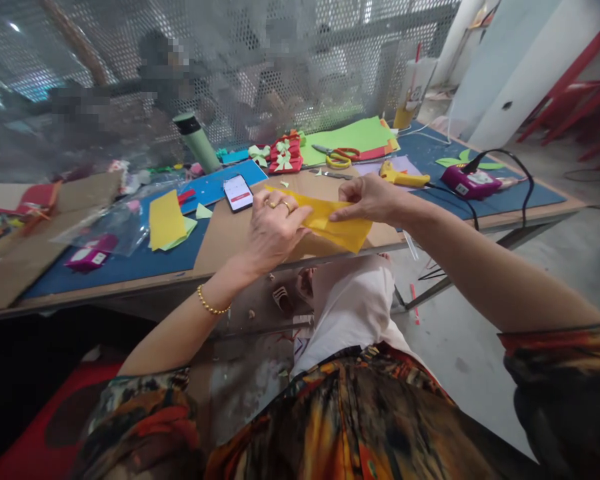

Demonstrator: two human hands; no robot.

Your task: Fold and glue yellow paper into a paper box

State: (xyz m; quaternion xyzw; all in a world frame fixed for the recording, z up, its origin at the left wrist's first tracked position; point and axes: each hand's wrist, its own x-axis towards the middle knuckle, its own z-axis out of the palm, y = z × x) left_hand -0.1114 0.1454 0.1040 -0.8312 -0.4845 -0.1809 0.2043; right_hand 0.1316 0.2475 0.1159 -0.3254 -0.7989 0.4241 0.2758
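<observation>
A folded sheet of yellow paper (353,233) is held up between both hands, just above the front edge of the table. My left hand (277,227), with rings on it, grips its left part, fingers curled over the top. My right hand (365,197) pinches the right part between thumb and fingers. One corner of the paper hangs down toward my lap. A phone (239,193) with a lit screen lies just left of my left hand. Behind my right hand rest a yellow glue gun (405,175) and scissors (340,157) with yellow and red handles.
Yellow and green paper pieces (165,220) lie at left, near a purple box (91,255). A green bottle (199,143) stands at the back by the mesh. Right of the glue gun sits a purple power box (470,181) with black cables. A drink cup (413,93) stands back right.
</observation>
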